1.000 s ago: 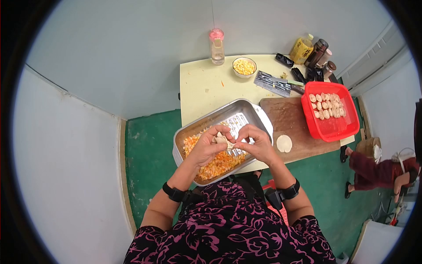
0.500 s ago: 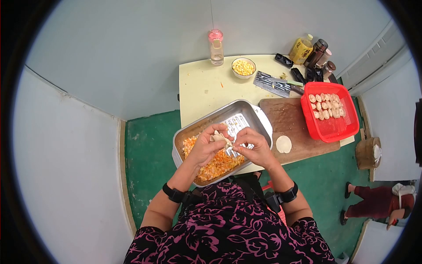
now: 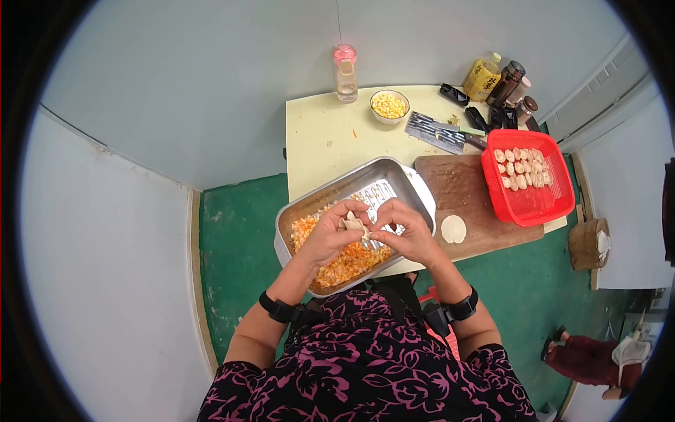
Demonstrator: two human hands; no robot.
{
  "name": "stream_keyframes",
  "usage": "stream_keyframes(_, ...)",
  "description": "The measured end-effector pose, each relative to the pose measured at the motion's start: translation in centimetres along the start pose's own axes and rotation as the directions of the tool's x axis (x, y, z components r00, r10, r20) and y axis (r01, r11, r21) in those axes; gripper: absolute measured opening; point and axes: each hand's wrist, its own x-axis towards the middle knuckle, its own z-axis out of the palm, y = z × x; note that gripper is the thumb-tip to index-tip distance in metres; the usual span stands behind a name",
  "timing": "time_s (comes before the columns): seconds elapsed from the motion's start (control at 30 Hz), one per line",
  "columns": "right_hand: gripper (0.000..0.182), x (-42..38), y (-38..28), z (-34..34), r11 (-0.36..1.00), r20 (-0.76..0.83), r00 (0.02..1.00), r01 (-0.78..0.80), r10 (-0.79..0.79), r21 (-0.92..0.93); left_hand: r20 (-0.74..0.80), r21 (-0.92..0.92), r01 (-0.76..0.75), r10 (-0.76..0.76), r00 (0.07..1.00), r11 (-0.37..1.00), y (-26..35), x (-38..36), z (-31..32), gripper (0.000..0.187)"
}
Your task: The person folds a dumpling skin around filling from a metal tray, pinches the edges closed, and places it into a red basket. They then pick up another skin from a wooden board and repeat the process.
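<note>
A partly folded dumpling (image 3: 354,224) is held between both hands above a metal pan. My left hand (image 3: 330,235) is closed round its left side, and my right hand (image 3: 404,232) pinches its right edge with thumb and fingertips. Below, the deep rectangular pan (image 3: 295,211) holds chopped orange and white filling (image 3: 351,267). One round dough wrapper (image 3: 453,229) lies on the wooden cutting board (image 3: 450,176), right of my right hand.
A red basket (image 3: 520,213) with rows of dumplings (image 3: 520,169) overhangs the board. Behind are a cleaver (image 3: 432,133), a bowl of corn (image 3: 389,105), a pink-lidded bottle (image 3: 346,77) and a yellow bottle (image 3: 483,77). Another person (image 3: 590,360) is at the lower right.
My fingers have shifted slightly along the dumpling's edge, and its folds look different. The other person at the lower right has moved downward in view.
</note>
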Motion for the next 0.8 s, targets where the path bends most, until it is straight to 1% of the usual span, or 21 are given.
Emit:
stream_keyframes(0.13, 0.008, -0.1, 0.3, 0.2, 1.000, -0.076, 0.997, -0.023, 0.021, -0.017, -0.006, -0.007, -0.001, 0.001, 1.000, 1.000, -0.3, 0.0, -0.2, 0.041)
stream_keyframes(0.3, 0.010, -0.7, -0.1, 1.9, 0.987, -0.219, 0.968, -0.142, 0.124, -0.069, -0.162, 0.075, -0.033, 0.045, 0.986, 0.997, -0.5, 0.3, -0.1, 0.039)
stream_keyframes(0.33, 0.014, -0.8, 0.3, 2.3, 0.992, -0.247, 0.966, -0.094, 0.072, -0.079, -0.200, 0.095, -0.044, 0.063, 0.978, 0.995, -0.6, 0.4, 0.0, 0.039)
stream_keyframes(0.43, 0.019, -1.0, 0.5, 2.7, 0.992, -0.279, 0.958, -0.098, 0.072, -0.083, -0.235, 0.191, -0.092, 0.137, 0.962, 0.977, -0.7, 0.6, 0.3, 0.039)
stream_keyframes(0.47, 0.023, -1.0, 0.2, 2.8, 0.986, -0.289, 0.950, -0.146, 0.119, -0.077, -0.236, 0.233, -0.102, 0.157, 0.959, 0.967, -0.7, 0.7, 0.4, 0.039)
stream_keyframes(0.53, 0.022, -0.7, 0.1, 3.0, 0.977, -0.317, 0.939, -0.177, 0.133, -0.115, -0.238, 0.313, -0.117, 0.197, 0.951, 0.943, -0.7, 0.7, 0.5, 0.038)
stream_keyframes(0.57, 0.022, -0.6, 0.1, 3.2, 0.972, -0.331, 0.933, -0.193, 0.140, -0.133, -0.234, 0.304, -0.125, 0.201, 0.951, 0.944, -0.8, 0.6, 0.6, 0.037)
stream_keyframes(0.67, 0.020, -0.2, 0.2, 3.3, 0.968, -0.347, 0.937, -0.128, 0.047, -0.214, -0.225, 0.288, -0.131, 0.200, 0.954, 0.949, -1.0, 0.5, 0.5, 0.036)
stream_keyframes(0.8, 0.019, -0.1, 0.1, 3.2, 0.976, -0.313, 0.946, -0.137, 0.078, -0.170, -0.202, 0.283, -0.100, 0.161, 0.966, 0.954, -0.9, 0.2, 0.0, 0.036)
